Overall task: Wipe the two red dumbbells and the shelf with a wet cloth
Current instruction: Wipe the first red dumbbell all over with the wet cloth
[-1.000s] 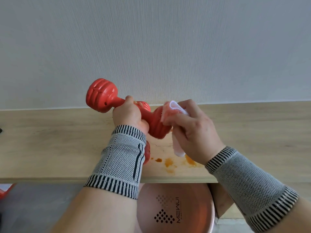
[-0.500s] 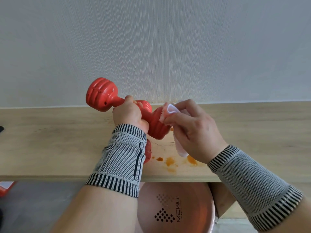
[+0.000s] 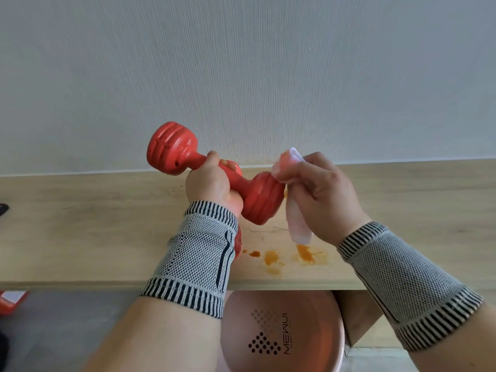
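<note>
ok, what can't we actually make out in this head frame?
- Second dumbbell: only a red sliver shows; the left hand and wristband cover the rest.
- Handle of the held dumbbell: mostly wrapped by the left fingers.
- Cloth: partly bunched inside the right hand.
- Basin: cut off by the bottom edge.

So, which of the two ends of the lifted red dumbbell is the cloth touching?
The near-right end, beside the right hand, which presses the cloth on it. The far-left end sticks out bare beyond the left hand.
</note>
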{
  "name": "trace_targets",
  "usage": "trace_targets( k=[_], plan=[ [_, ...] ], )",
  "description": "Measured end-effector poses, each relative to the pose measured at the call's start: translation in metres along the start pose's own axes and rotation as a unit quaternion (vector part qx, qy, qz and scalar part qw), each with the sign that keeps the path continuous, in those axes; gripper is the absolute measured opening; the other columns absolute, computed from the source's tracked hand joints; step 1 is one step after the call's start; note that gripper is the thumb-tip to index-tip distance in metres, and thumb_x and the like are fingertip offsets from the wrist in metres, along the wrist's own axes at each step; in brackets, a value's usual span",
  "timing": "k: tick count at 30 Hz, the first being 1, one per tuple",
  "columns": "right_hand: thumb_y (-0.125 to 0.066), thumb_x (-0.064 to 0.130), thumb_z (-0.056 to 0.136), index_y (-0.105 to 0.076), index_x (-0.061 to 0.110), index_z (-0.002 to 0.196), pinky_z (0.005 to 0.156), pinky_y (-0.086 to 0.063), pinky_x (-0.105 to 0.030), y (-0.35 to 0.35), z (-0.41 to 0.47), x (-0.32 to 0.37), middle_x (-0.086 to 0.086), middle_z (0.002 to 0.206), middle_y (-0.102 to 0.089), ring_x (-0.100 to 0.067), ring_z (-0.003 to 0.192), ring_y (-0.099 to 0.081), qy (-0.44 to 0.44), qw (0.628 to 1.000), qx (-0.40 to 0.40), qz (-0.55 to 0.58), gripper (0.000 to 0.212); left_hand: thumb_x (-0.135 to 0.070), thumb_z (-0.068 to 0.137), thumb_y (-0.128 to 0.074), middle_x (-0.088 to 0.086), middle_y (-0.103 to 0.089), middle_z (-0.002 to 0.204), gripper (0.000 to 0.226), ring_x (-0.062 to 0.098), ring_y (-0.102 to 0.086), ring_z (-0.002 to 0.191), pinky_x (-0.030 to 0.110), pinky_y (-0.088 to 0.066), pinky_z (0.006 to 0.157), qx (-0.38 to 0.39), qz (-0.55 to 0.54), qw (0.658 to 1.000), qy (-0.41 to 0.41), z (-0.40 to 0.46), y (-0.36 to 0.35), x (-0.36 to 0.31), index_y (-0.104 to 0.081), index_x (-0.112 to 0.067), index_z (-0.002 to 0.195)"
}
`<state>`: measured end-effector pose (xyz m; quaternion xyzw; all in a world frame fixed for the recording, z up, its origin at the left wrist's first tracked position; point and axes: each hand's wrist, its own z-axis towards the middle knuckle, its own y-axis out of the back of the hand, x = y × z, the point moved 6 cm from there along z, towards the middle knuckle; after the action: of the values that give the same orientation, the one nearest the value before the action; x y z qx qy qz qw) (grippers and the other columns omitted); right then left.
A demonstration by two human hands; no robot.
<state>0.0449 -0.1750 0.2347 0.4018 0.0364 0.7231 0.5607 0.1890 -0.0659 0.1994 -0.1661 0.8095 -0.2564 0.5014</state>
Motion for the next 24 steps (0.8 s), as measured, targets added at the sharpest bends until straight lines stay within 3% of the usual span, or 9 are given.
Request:
trace_targets(
  k=[5,8,10,12,14,17,20,24],
  plan=[
    [-0.058,0.006,0.079,-0.073,0.021,0.083,0.066,-0.044,-0.017,-0.006,-0.007,0.021,0.005,0.095,-0.058,-0.005,0.078,-0.057,0.07,0.997,0.023,-0.014,0.022,-0.013,0.095,-0.06,-0.004,-0.054,0.044,0.021,0.009,-0.051,0.036,0.016,-0.044,0.044,0.01,-0.042,0.999,0.005,0.0,-0.001,-0.002,-0.052,-0.01,0.076],
    [-0.056,0.011,0.083,-0.074,0.024,0.092,0.069,-0.048,-0.024,0.001,0.0,0.008,0.006,0.095,-0.061,-0.009,0.08,-0.06,0.018,1.0,0.006,-0.007,0.023,-0.008,0.095,-0.058,0.001,-0.052,0.058,0.016,0.011,-0.05,0.038,0.02,-0.047,0.048,0.04,-0.089,0.995,0.013,-0.003,-0.006,-0.002,-0.052,-0.009,0.08],
    [-0.057,0.004,0.086,-0.073,0.027,0.092,0.08,-0.052,-0.027,0.005,0.003,-0.001,0.007,0.096,-0.066,-0.008,0.087,-0.064,-0.047,0.997,0.014,0.06,0.029,-0.011,0.093,-0.059,0.0,-0.051,0.065,0.01,0.011,-0.052,0.044,0.025,-0.049,0.057,0.074,-0.097,0.992,0.023,-0.003,-0.01,-0.001,-0.052,-0.011,0.085],
    [-0.057,-0.005,0.085,-0.07,0.028,0.086,0.085,-0.049,-0.016,0.008,0.004,-0.005,0.019,0.089,-0.07,0.004,0.09,-0.064,-0.102,0.985,0.019,0.138,0.036,-0.018,0.09,-0.064,-0.003,-0.05,0.065,0.015,0.011,-0.051,0.048,0.027,-0.048,0.06,0.117,-0.077,0.989,0.038,0.0,-0.014,0.001,-0.051,-0.016,0.083],
    [-0.057,-0.008,0.084,-0.068,0.025,0.083,0.078,-0.044,-0.004,0.011,0.005,-0.005,0.034,0.077,-0.066,0.015,0.084,-0.061,-0.115,0.98,0.029,0.157,0.035,-0.026,0.089,-0.067,-0.007,-0.048,0.061,0.024,0.008,-0.049,0.046,0.025,-0.046,0.058,0.147,-0.077,0.985,0.051,0.0,-0.016,0.003,-0.049,-0.02,0.074],
    [-0.061,-0.003,0.084,-0.067,0.03,0.081,0.077,-0.044,-0.004,0.013,0.005,-0.007,0.032,0.078,-0.067,0.012,0.085,-0.062,-0.115,0.982,0.028,0.145,0.034,-0.033,0.088,-0.069,-0.012,-0.046,0.055,0.032,0.003,-0.045,0.041,0.022,-0.044,0.057,0.156,-0.085,0.982,0.056,-0.006,-0.016,0.001,-0.046,-0.023,0.068],
    [-0.062,0.0,0.083,-0.065,0.034,0.079,0.077,-0.045,-0.01,0.017,0.005,0.0,0.018,0.085,-0.068,0.004,0.086,-0.062,-0.076,0.99,0.022,0.114,0.034,-0.032,0.089,-0.069,-0.012,-0.045,0.05,0.033,0.002,-0.043,0.039,0.017,-0.04,0.049,0.147,-0.095,0.983,0.048,-0.007,-0.014,-0.001,-0.045,-0.023,0.067],
    [-0.059,0.005,0.077,-0.073,0.023,0.081,0.071,-0.047,-0.015,0.008,0.0,0.03,0.007,0.091,-0.064,-0.006,0.079,-0.062,0.072,0.994,0.067,0.038,0.024,-0.03,0.09,-0.068,-0.01,-0.044,0.048,0.037,0.002,-0.043,0.037,0.012,-0.04,0.043,0.113,-0.101,0.987,0.045,-0.004,-0.008,-0.003,-0.044,-0.02,0.063]
  ],
)
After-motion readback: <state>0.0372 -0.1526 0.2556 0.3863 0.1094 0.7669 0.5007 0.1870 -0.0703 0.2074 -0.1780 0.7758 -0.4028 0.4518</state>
